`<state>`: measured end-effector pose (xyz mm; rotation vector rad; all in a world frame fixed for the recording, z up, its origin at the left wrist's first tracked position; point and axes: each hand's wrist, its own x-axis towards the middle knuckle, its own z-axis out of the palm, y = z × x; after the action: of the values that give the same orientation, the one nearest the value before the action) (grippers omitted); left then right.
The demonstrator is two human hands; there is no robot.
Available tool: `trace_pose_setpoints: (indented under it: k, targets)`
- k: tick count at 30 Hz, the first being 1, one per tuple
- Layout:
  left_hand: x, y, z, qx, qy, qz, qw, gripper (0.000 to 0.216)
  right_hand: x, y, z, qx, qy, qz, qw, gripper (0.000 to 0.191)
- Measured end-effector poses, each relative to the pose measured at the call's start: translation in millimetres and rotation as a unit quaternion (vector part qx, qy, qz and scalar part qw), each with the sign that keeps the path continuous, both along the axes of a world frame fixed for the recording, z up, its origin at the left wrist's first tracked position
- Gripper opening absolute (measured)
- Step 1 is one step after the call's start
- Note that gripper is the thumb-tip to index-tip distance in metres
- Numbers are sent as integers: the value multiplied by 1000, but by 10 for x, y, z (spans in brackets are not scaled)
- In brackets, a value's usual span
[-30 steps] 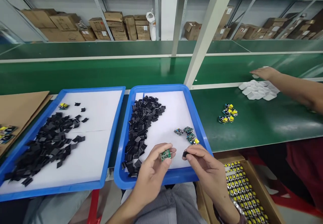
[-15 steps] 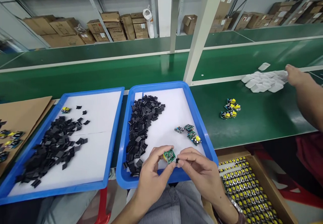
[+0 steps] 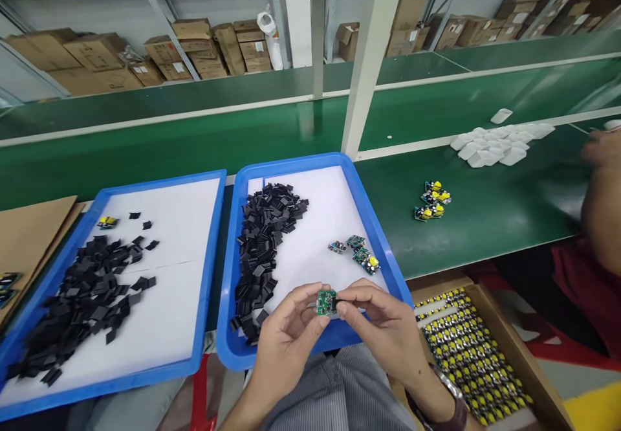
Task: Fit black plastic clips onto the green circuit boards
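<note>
My left hand (image 3: pixel 286 331) pinches a small green circuit board (image 3: pixel 326 302) over the near edge of the right blue tray (image 3: pixel 383 250). My right hand (image 3: pixel 383 324) presses a small black piece against the board's right side; the piece is mostly hidden by my fingertips. A heap of black square pieces (image 3: pixel 264 250) fills the tray's left half. Three small boards (image 3: pixel 356 250) lie on its white liner to the right.
A second blue tray (image 3: pixel 208 250) with black pieces stands at the left. A cardboard box of boards (image 3: pixel 473 360) sits low right. Loose boards (image 3: pixel 431 201) and white housings (image 3: pixel 495 146) lie on the green belt. A co-worker's arm (image 3: pixel 599 185) is at the right edge.
My right hand has brought the black piece leftward onto the board held in my left hand. The co-worker's hand has drawn back from the white housings to the right.
</note>
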<state>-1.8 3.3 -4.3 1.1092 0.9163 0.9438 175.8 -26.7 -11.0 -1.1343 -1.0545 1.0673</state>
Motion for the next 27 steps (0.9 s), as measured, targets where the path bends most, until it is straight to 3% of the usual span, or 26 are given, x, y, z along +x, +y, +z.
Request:
trace_pose_setpoints:
  k: [10,19,27]
  targets:
    - [-3,-14,-29,63,56,-24,996,33,-20,-50,22,-19,-75,-3,997,11]
    - [-20,49,-59,194,118,-44,973,44,41,-53,43,-41,-125,33,991,11]
    - [-14,51,-64,218,133,-36,966,46,-7,-50,-50,15,-134,6,991,16]
